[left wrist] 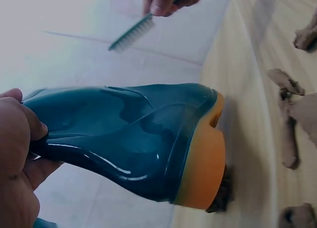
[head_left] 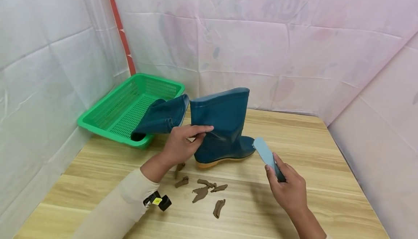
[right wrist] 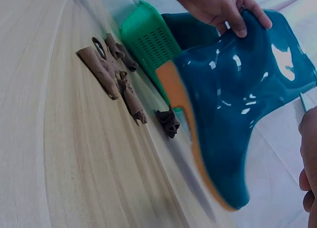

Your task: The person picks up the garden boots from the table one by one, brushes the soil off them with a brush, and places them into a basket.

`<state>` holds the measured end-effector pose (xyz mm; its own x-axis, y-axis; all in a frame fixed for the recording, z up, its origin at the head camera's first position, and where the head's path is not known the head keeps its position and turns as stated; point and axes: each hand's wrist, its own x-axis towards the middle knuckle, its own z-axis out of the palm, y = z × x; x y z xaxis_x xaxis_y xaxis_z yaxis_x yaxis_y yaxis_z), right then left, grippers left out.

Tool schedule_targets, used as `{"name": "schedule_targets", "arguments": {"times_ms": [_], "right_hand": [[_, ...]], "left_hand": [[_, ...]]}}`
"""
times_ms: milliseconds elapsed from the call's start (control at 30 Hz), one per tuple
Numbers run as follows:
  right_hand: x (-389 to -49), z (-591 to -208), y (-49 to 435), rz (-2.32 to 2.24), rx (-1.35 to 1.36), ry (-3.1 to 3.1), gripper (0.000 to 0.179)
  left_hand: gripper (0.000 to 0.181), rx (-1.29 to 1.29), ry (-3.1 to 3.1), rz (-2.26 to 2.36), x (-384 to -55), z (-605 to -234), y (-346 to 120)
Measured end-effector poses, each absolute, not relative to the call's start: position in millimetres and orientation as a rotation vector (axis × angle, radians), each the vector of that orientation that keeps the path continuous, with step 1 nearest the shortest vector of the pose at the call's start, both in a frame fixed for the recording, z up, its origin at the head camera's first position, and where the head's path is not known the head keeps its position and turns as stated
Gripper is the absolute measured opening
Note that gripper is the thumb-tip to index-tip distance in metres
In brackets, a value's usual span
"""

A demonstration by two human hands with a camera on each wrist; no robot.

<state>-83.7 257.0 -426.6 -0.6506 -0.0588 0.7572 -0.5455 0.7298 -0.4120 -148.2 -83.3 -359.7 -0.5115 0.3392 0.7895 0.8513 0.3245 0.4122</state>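
A dark teal rubber boot (head_left: 225, 119) with an orange-tan sole stands upright over the table, its toe pointing right. My left hand (head_left: 184, 142) pinches the boot's shaft at its rear side between thumb and fingers. In my right hand (head_left: 289, 188) is a brush (head_left: 264, 152) with a light blue back, held by its handle. The brush head is close to the boot's toe in the head view; in the left wrist view, its bristles (left wrist: 132, 33) are apart from the boot (left wrist: 119, 134). Whether the sole touches the table is unclear.
Several brown curled scraps (head_left: 200, 192) lie on the wooden table in front of the boot. Behind my left hand, a second teal boot (head_left: 160, 117) lies over the edge of a green perforated basket (head_left: 160, 86). White sheeting (head_left: 228, 46) encloses the back and sides.
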Motion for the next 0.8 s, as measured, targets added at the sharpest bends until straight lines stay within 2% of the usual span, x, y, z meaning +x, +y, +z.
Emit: {"name": "schedule_targets", "arguments": {"times_ms": [800], "right_hand": [[-85.2,-431.4,258.6,0.861,0.301,-2.187,0.055]], "left_hand": [[0.047,-0.890,-2.070,-1.252,-140.2,-280.7,-105.1]]}}
